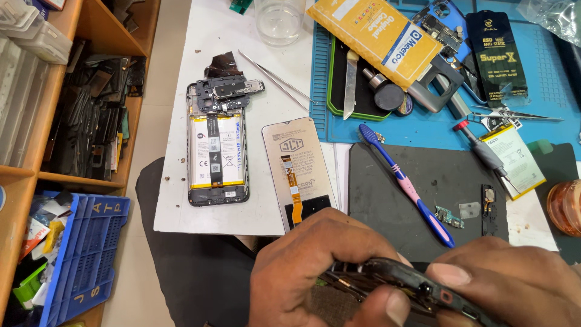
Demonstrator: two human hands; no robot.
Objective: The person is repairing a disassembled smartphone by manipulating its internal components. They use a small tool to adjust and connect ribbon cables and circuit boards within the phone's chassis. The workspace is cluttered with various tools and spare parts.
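Hands: two, both low at the bottom edge. The left hand (308, 266) and the right hand (514, 284) are each curled tight around one black phone frame (399, 281), thumbs pressing on its upper rim.
Frame: one, held tilted just off the near edge of the table, over the person's lap.
Opened phones: one, an opened phone (218, 145) lying flat on the white board (175, 200), battery showing, near the board's left edge.
Screens: one replacement screen (298, 172) face down with an orange flex strip, just beside the phone and reaching the board's front edge.
Batteries: one loose battery (513, 157) at the right, plus the one in the phone.
Brushes: one blue-and-pink toothbrush (404, 181), slanting across the dark mat (423, 230).
Drivers: one screwdriver (484, 151) touching the loose battery.
Tweezers: one long pair of tweezers (275, 75) above the screen.
Open room: bare mat between toothbrush and the small circuit strip (488, 209); bare board left of the phone.
Left side: one blue crate (85, 254) under the wooden shelf (24, 181).
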